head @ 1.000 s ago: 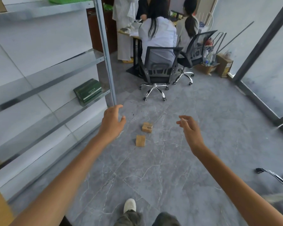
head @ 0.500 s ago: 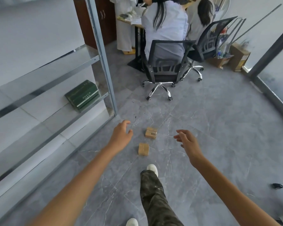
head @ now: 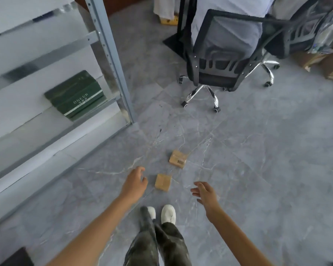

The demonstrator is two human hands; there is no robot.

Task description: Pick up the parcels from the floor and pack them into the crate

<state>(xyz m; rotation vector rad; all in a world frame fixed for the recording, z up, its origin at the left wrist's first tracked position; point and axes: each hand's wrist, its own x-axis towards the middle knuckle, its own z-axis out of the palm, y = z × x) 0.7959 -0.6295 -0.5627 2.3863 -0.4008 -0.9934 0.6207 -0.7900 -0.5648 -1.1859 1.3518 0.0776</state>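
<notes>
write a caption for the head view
Open left hand and right hand hover beside two small brown cardboard parcels on grey marbled floor.

Two small brown cardboard parcels lay flat on the floor (head: 258, 169). The nearer parcel (head: 162, 182) sat just right of the left hand (head: 135, 182), untouched, between it and the right hand (head: 205, 192). The farther parcel (head: 178, 159), carrying a barcode label, lay beyond both hands.

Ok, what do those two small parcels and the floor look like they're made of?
Nearer parcel: probably cardboard, tan and matte, with boxy edges. Farther parcel: the same tan cardboard look, with a barcode label. Floor: grey tile, stone or ceramic, smooth with pale veins and joint lines.
</notes>
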